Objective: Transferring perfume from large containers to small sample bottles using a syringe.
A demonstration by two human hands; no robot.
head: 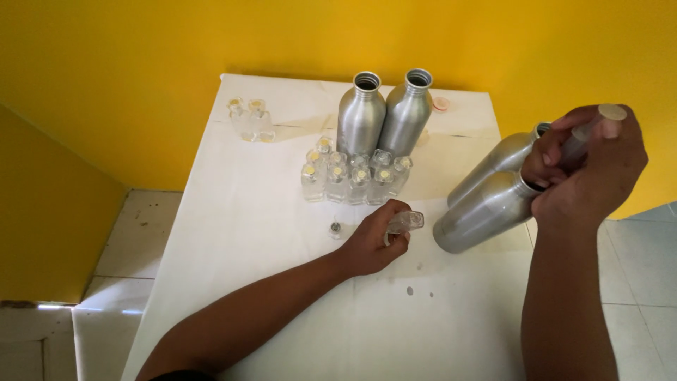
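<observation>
Against a yellow wall (141, 56), above a floor of pale tiles (127, 240), a white table (268, 212) fills the middle of the head view; its top carries faint stains and a few small dark drops near the person's forearm. Two tall aluminium bottles (384, 113) stand upright and uncapped at the far edge, touching each other. Two more aluminium bottles, tilted (486, 204), lie at the right side of the table with their open necks pointing up toward the right hand (589, 169). The right hand is closed around a clear syringe (589, 134), thumb on the plunger top, with the barrel directed at the neck of the nearer tilted bottle; the tip itself is hidden by the fingers. The left hand (374, 243) rests on the table near its centre, fingers wrapped around a small clear glass vial (405, 222) held on its side. A cluster of small glass vials (352, 176) stands just in front of the upright bottles. Two further vials (250, 116) stand apart near the far left corner. A small cap (336, 228) lies just left of the left hand.
</observation>
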